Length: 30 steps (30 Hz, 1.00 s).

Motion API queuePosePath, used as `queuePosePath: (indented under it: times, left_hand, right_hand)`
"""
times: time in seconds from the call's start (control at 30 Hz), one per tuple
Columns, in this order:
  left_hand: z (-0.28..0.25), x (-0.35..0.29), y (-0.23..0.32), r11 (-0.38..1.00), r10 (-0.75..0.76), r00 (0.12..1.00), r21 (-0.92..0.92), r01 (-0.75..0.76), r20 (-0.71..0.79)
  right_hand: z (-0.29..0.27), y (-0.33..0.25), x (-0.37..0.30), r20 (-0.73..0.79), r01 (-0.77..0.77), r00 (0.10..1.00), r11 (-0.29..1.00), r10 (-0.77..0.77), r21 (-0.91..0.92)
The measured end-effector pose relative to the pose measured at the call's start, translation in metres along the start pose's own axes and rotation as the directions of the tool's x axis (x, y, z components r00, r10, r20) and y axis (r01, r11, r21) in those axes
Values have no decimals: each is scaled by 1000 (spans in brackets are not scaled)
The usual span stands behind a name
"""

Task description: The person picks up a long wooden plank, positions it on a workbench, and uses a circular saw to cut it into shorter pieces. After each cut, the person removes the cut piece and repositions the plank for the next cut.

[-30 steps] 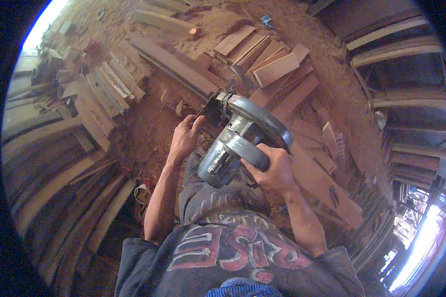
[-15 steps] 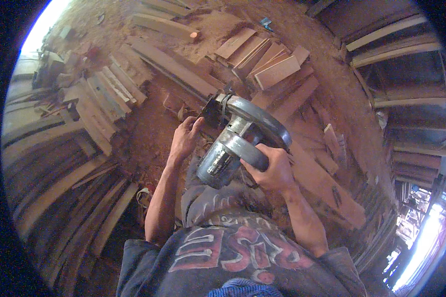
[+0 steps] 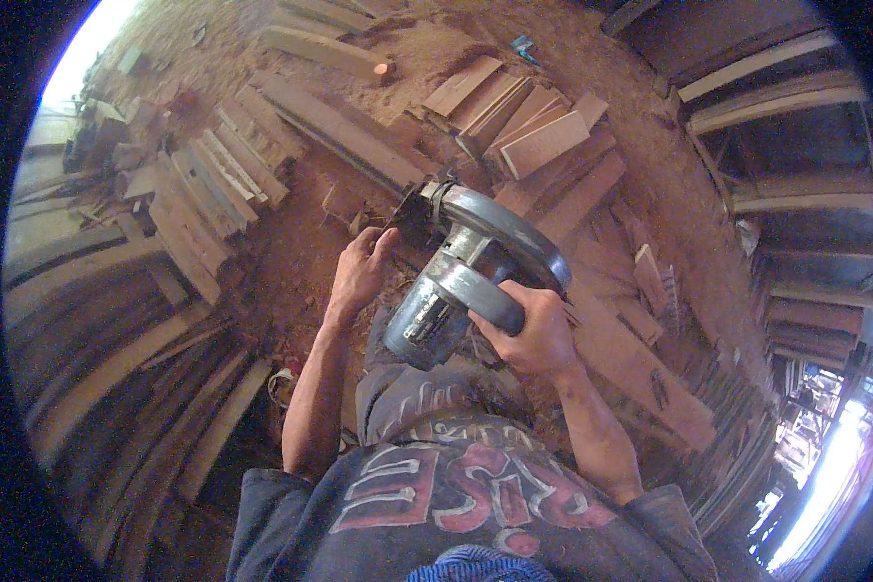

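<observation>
A grey metal circular saw (image 3: 425,312) is in front of my body, with its rounded blade guard toward the right. My right hand (image 3: 536,335) is wrapped round its rear handle. At the front left of the saw is my left hand (image 3: 359,274), its fingers bent and closed on the edge of the dark base plate (image 3: 413,219). The saw hides part of those fingers. A long reddish plank (image 3: 344,131) runs from the upper left up to the front of the saw. The blade cannot be made out.
Cut boards (image 3: 543,141) lie stacked beyond the saw. More planks (image 3: 179,228) are piled to the left, and a wide board (image 3: 640,378) lies at the right. Sawdust (image 3: 436,48) covers the ground. Timber racks (image 3: 795,145) stand along the right side.
Almost nothing differs. The saw and both hands keep nearly the same place, and the view has shifted very slightly.
</observation>
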<state>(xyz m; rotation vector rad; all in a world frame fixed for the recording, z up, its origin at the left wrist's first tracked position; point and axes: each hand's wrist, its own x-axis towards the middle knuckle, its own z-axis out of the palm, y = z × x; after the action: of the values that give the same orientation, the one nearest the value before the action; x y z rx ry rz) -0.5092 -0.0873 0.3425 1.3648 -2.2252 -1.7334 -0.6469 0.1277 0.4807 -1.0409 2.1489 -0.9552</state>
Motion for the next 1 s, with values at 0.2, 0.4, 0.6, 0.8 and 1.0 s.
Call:
queuePosePath:
  times: [0.2, 0.4, 0.6, 0.8, 1.0]
  left_hand:
    - [-2, 2, 1, 1000, 17, 1000, -8, -17, -6]
    - [-4, 5, -4, 1000, 16, 1000, -25, -16, 2]
    - [-17, 9, 1, 986, 146, 989, -84, -147, -28]
    - [-27, 10, 7, 987, 69, 998, -146, -66, 13]
    - [-30, 16, 4, 980, 50, 997, -196, -37, 60]
  right_hand:
    - [-2, -4, 2, 4, 19, 1000, 1000, -19, -2]
    - [-4, -6, 2, 4, 24, 1000, 999, -24, -25]
    - [-3, -12, 8, -7, 33, 999, 998, -34, -51]
    - [-6, -20, 16, 66, -22, 997, 999, 25, -38]
    - [-9, -25, 16, 59, -9, 998, 998, 13, -62]
